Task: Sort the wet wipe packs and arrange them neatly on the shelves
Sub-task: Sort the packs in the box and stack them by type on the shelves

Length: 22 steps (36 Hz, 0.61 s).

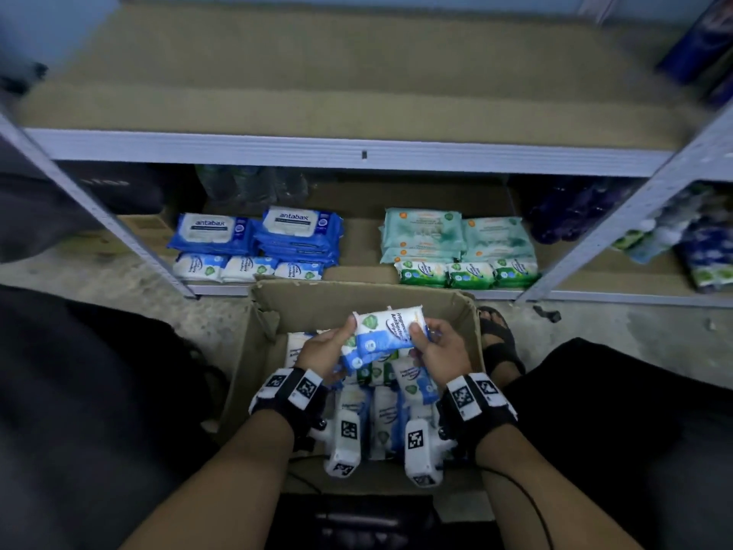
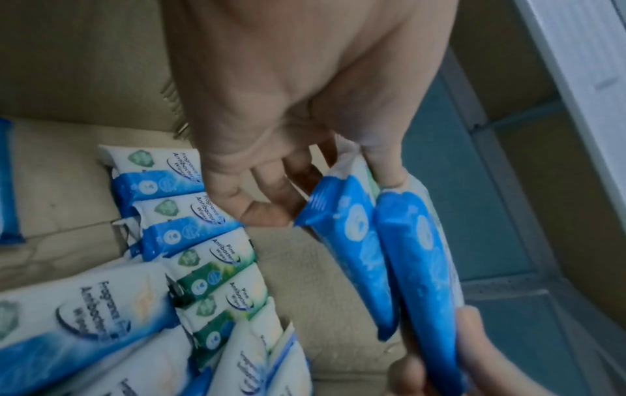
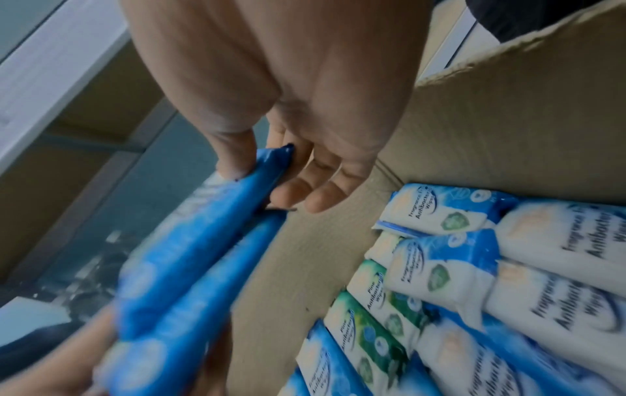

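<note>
Above an open cardboard box [image 1: 468, 331] of loose wipes, the left hand [image 1: 323, 349] and right hand [image 1: 440, 351] each kept a grip on two stacked blue-and-white wipe packs [image 1: 386, 331]. Sorted blue packs [image 1: 254, 242] and green packs [image 1: 460, 248] lined the far lower shelf [image 1: 359, 242].

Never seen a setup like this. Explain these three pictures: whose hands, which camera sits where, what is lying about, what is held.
No machine: a person works bare-handed, wearing cameras. The big picture comes from a head camera; the other two look along each wrist. The left hand and right hand together hold two blue-and-white wipe packs above a cardboard box that holds more blue packs and some green packs. On the lower shelf stand sorted stacks: blue ones left, green ones right.
</note>
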Motion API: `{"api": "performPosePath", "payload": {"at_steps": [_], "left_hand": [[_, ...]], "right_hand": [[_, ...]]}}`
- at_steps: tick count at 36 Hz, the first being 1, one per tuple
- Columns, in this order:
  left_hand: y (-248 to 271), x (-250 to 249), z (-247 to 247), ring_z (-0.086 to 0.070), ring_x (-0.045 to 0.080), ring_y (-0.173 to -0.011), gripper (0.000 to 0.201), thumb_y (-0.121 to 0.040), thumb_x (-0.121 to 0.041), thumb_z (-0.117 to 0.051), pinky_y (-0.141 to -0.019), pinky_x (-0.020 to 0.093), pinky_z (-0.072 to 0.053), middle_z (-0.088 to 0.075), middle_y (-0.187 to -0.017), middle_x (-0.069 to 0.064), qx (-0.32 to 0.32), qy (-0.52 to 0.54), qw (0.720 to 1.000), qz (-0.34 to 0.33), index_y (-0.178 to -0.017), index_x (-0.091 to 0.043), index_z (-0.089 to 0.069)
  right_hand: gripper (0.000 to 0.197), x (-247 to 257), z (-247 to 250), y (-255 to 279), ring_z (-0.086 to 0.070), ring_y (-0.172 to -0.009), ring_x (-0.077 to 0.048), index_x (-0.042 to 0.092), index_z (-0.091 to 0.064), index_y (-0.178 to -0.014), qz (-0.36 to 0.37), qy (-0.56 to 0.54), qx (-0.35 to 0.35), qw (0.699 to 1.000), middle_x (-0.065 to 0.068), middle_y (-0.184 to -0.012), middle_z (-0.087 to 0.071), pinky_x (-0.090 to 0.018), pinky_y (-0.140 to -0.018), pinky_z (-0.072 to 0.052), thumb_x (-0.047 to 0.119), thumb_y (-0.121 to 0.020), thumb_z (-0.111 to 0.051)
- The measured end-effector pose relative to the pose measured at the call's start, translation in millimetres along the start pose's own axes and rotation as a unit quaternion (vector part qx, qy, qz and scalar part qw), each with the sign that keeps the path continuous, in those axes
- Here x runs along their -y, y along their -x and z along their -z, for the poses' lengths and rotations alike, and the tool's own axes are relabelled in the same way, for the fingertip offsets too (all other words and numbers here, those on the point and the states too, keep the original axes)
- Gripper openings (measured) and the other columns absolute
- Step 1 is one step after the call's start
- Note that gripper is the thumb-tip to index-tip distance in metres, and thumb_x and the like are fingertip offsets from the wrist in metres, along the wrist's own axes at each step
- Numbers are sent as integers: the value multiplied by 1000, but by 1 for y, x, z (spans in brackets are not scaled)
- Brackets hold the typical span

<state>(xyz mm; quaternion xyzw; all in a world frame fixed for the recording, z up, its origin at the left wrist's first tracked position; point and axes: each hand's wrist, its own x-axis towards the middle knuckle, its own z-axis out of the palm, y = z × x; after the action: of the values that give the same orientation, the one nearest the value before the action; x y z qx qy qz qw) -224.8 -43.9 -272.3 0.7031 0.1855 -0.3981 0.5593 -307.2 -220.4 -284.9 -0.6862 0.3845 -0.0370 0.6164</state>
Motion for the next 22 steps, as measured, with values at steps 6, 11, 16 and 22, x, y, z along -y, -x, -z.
{"api": "performPosePath", "payload": {"at_steps": [6,11,16,22], "left_hand": [[16,-6,11,-71,26,-99,59,-84,-62,-59,-92,49,-55,-75,-103,10,86,138,986,40,-112,-11,-66],[25,-9,21,-69,24,-105,70,-64,-55,-79,-94,42,-55,-73,-109,10,129,92,987,1,-117,-10,-66],[25,-8,28,-70,27,-103,73,-58,-23,-94,-91,44,-56,-74,-108,10,132,51,990,-30,-122,-5,-62],[24,-9,36,-71,23,-99,63,-62,-24,-92,-88,41,-58,-75,-105,9,102,84,990,-49,-115,-5,-63]], "right_hand": [[19,-2,-7,13,-58,-65,-5,13,-60,-104,37,43,30,998,-6,-93,-71,-23,-60,-46,26,-92,-68],[26,-3,-14,19,-66,-95,-21,19,-63,-102,66,89,27,994,-7,-101,-70,-37,-83,-52,37,-87,-71],[23,1,-20,32,-60,-91,-18,25,-62,-87,90,86,11,992,4,-96,-64,-28,-78,-43,42,-80,-76],[55,12,-21,31,-60,-113,-18,19,-58,-121,-42,-25,87,995,3,-124,-59,-40,-91,-54,45,-77,-79]]}}
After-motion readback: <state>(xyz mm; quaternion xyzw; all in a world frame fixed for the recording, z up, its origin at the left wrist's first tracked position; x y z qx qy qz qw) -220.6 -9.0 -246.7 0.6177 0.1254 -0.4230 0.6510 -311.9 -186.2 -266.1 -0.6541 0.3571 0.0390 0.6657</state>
